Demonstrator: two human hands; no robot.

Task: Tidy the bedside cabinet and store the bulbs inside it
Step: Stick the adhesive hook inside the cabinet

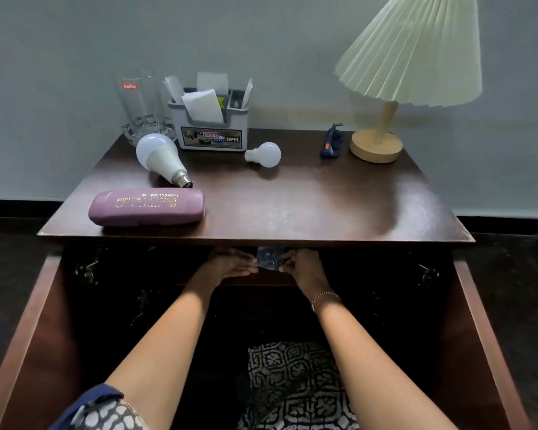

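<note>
A large white bulb lies on its side at the left of the dark wooden cabinet top. A smaller white bulb lies near the middle back. Both cabinet doors stand open. My left hand and my right hand reach into the dark opening just under the top's front edge. Between them they hold a small shiny, crinkly packet, partly hidden by the edge; the right fingers pinch it, and the left fingertips lie flat against it.
A purple spectacle case lies at the front left. A clear glass and a grey organiser with papers stand at the back. A blue tool lies beside the lamp at the back right.
</note>
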